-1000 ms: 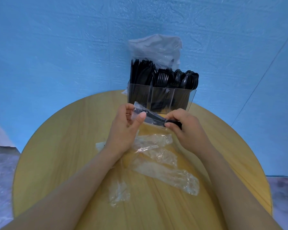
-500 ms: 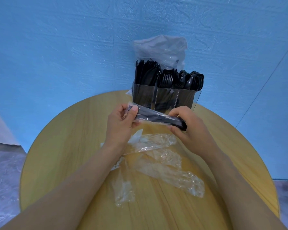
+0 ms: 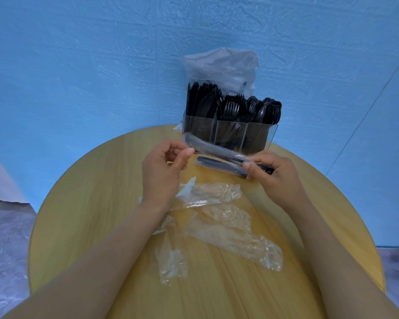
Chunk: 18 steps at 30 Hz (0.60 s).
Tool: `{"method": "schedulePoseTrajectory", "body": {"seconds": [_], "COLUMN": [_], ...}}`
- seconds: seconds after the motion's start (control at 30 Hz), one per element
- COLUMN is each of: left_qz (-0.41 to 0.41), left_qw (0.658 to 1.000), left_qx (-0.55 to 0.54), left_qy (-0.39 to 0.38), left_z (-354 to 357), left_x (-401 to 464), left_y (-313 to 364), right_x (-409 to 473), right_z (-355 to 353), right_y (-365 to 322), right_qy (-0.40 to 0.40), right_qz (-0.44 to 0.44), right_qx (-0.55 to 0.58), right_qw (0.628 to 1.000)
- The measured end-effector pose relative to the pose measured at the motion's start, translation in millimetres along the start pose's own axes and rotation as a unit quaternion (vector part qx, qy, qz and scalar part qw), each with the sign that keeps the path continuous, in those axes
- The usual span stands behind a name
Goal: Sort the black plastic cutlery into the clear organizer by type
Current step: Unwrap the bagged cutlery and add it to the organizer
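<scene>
Above a round wooden table [image 3: 83, 203], right hand [image 3: 272, 176] fingers pinch one end of a wrapped black cutlery packet [image 3: 219, 162]; left hand [image 3: 164, 171] pinches the wrapper's other end. Packet lies crosswise, just before the clear organizer [image 3: 230, 137].

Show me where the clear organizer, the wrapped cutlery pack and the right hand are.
clear organizer [image 3: 257, 137]: head view, front wall of its right compartment.
wrapped cutlery pack [image 3: 217, 162]: head view, middle of the wrapped black cutlery.
right hand [image 3: 278, 177]: head view, back of the hand.
</scene>
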<state>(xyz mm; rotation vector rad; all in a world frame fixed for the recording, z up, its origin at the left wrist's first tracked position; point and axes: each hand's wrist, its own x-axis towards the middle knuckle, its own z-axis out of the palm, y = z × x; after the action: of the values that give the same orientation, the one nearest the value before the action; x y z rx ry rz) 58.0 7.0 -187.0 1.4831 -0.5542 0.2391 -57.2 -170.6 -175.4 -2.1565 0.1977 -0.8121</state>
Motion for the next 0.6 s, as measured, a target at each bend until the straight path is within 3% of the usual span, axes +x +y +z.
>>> {"method": "schedulePoseTrajectory", "body": {"seconds": [0.13,0.4,0.6], "left_qz": [0.005,0.143,0.052], "left_qw": [0.999,0.982,0.991], "left_qx": [0.020,0.087,0.099], "left_qy": [0.039,-0.084,-0.074], "left_z": [-4.7,1.9,-0.2], "left_x": [2.5,-8.8,-3.8], "left_y": [-1.1,0.6,-8.0], "right_x": [0.5,-2.0,-2.9], "right_z": [-3.8,0.8,0.6], "right_y": [0.8,-5.8,-7.5], "right_qy": [0.033,-0.011,-0.044], "right_qz": [0.066,0.076,0.064], "right_qx": [0.025,0.030,0.055], "right_qw": [0.997,0.997,0.995]}}
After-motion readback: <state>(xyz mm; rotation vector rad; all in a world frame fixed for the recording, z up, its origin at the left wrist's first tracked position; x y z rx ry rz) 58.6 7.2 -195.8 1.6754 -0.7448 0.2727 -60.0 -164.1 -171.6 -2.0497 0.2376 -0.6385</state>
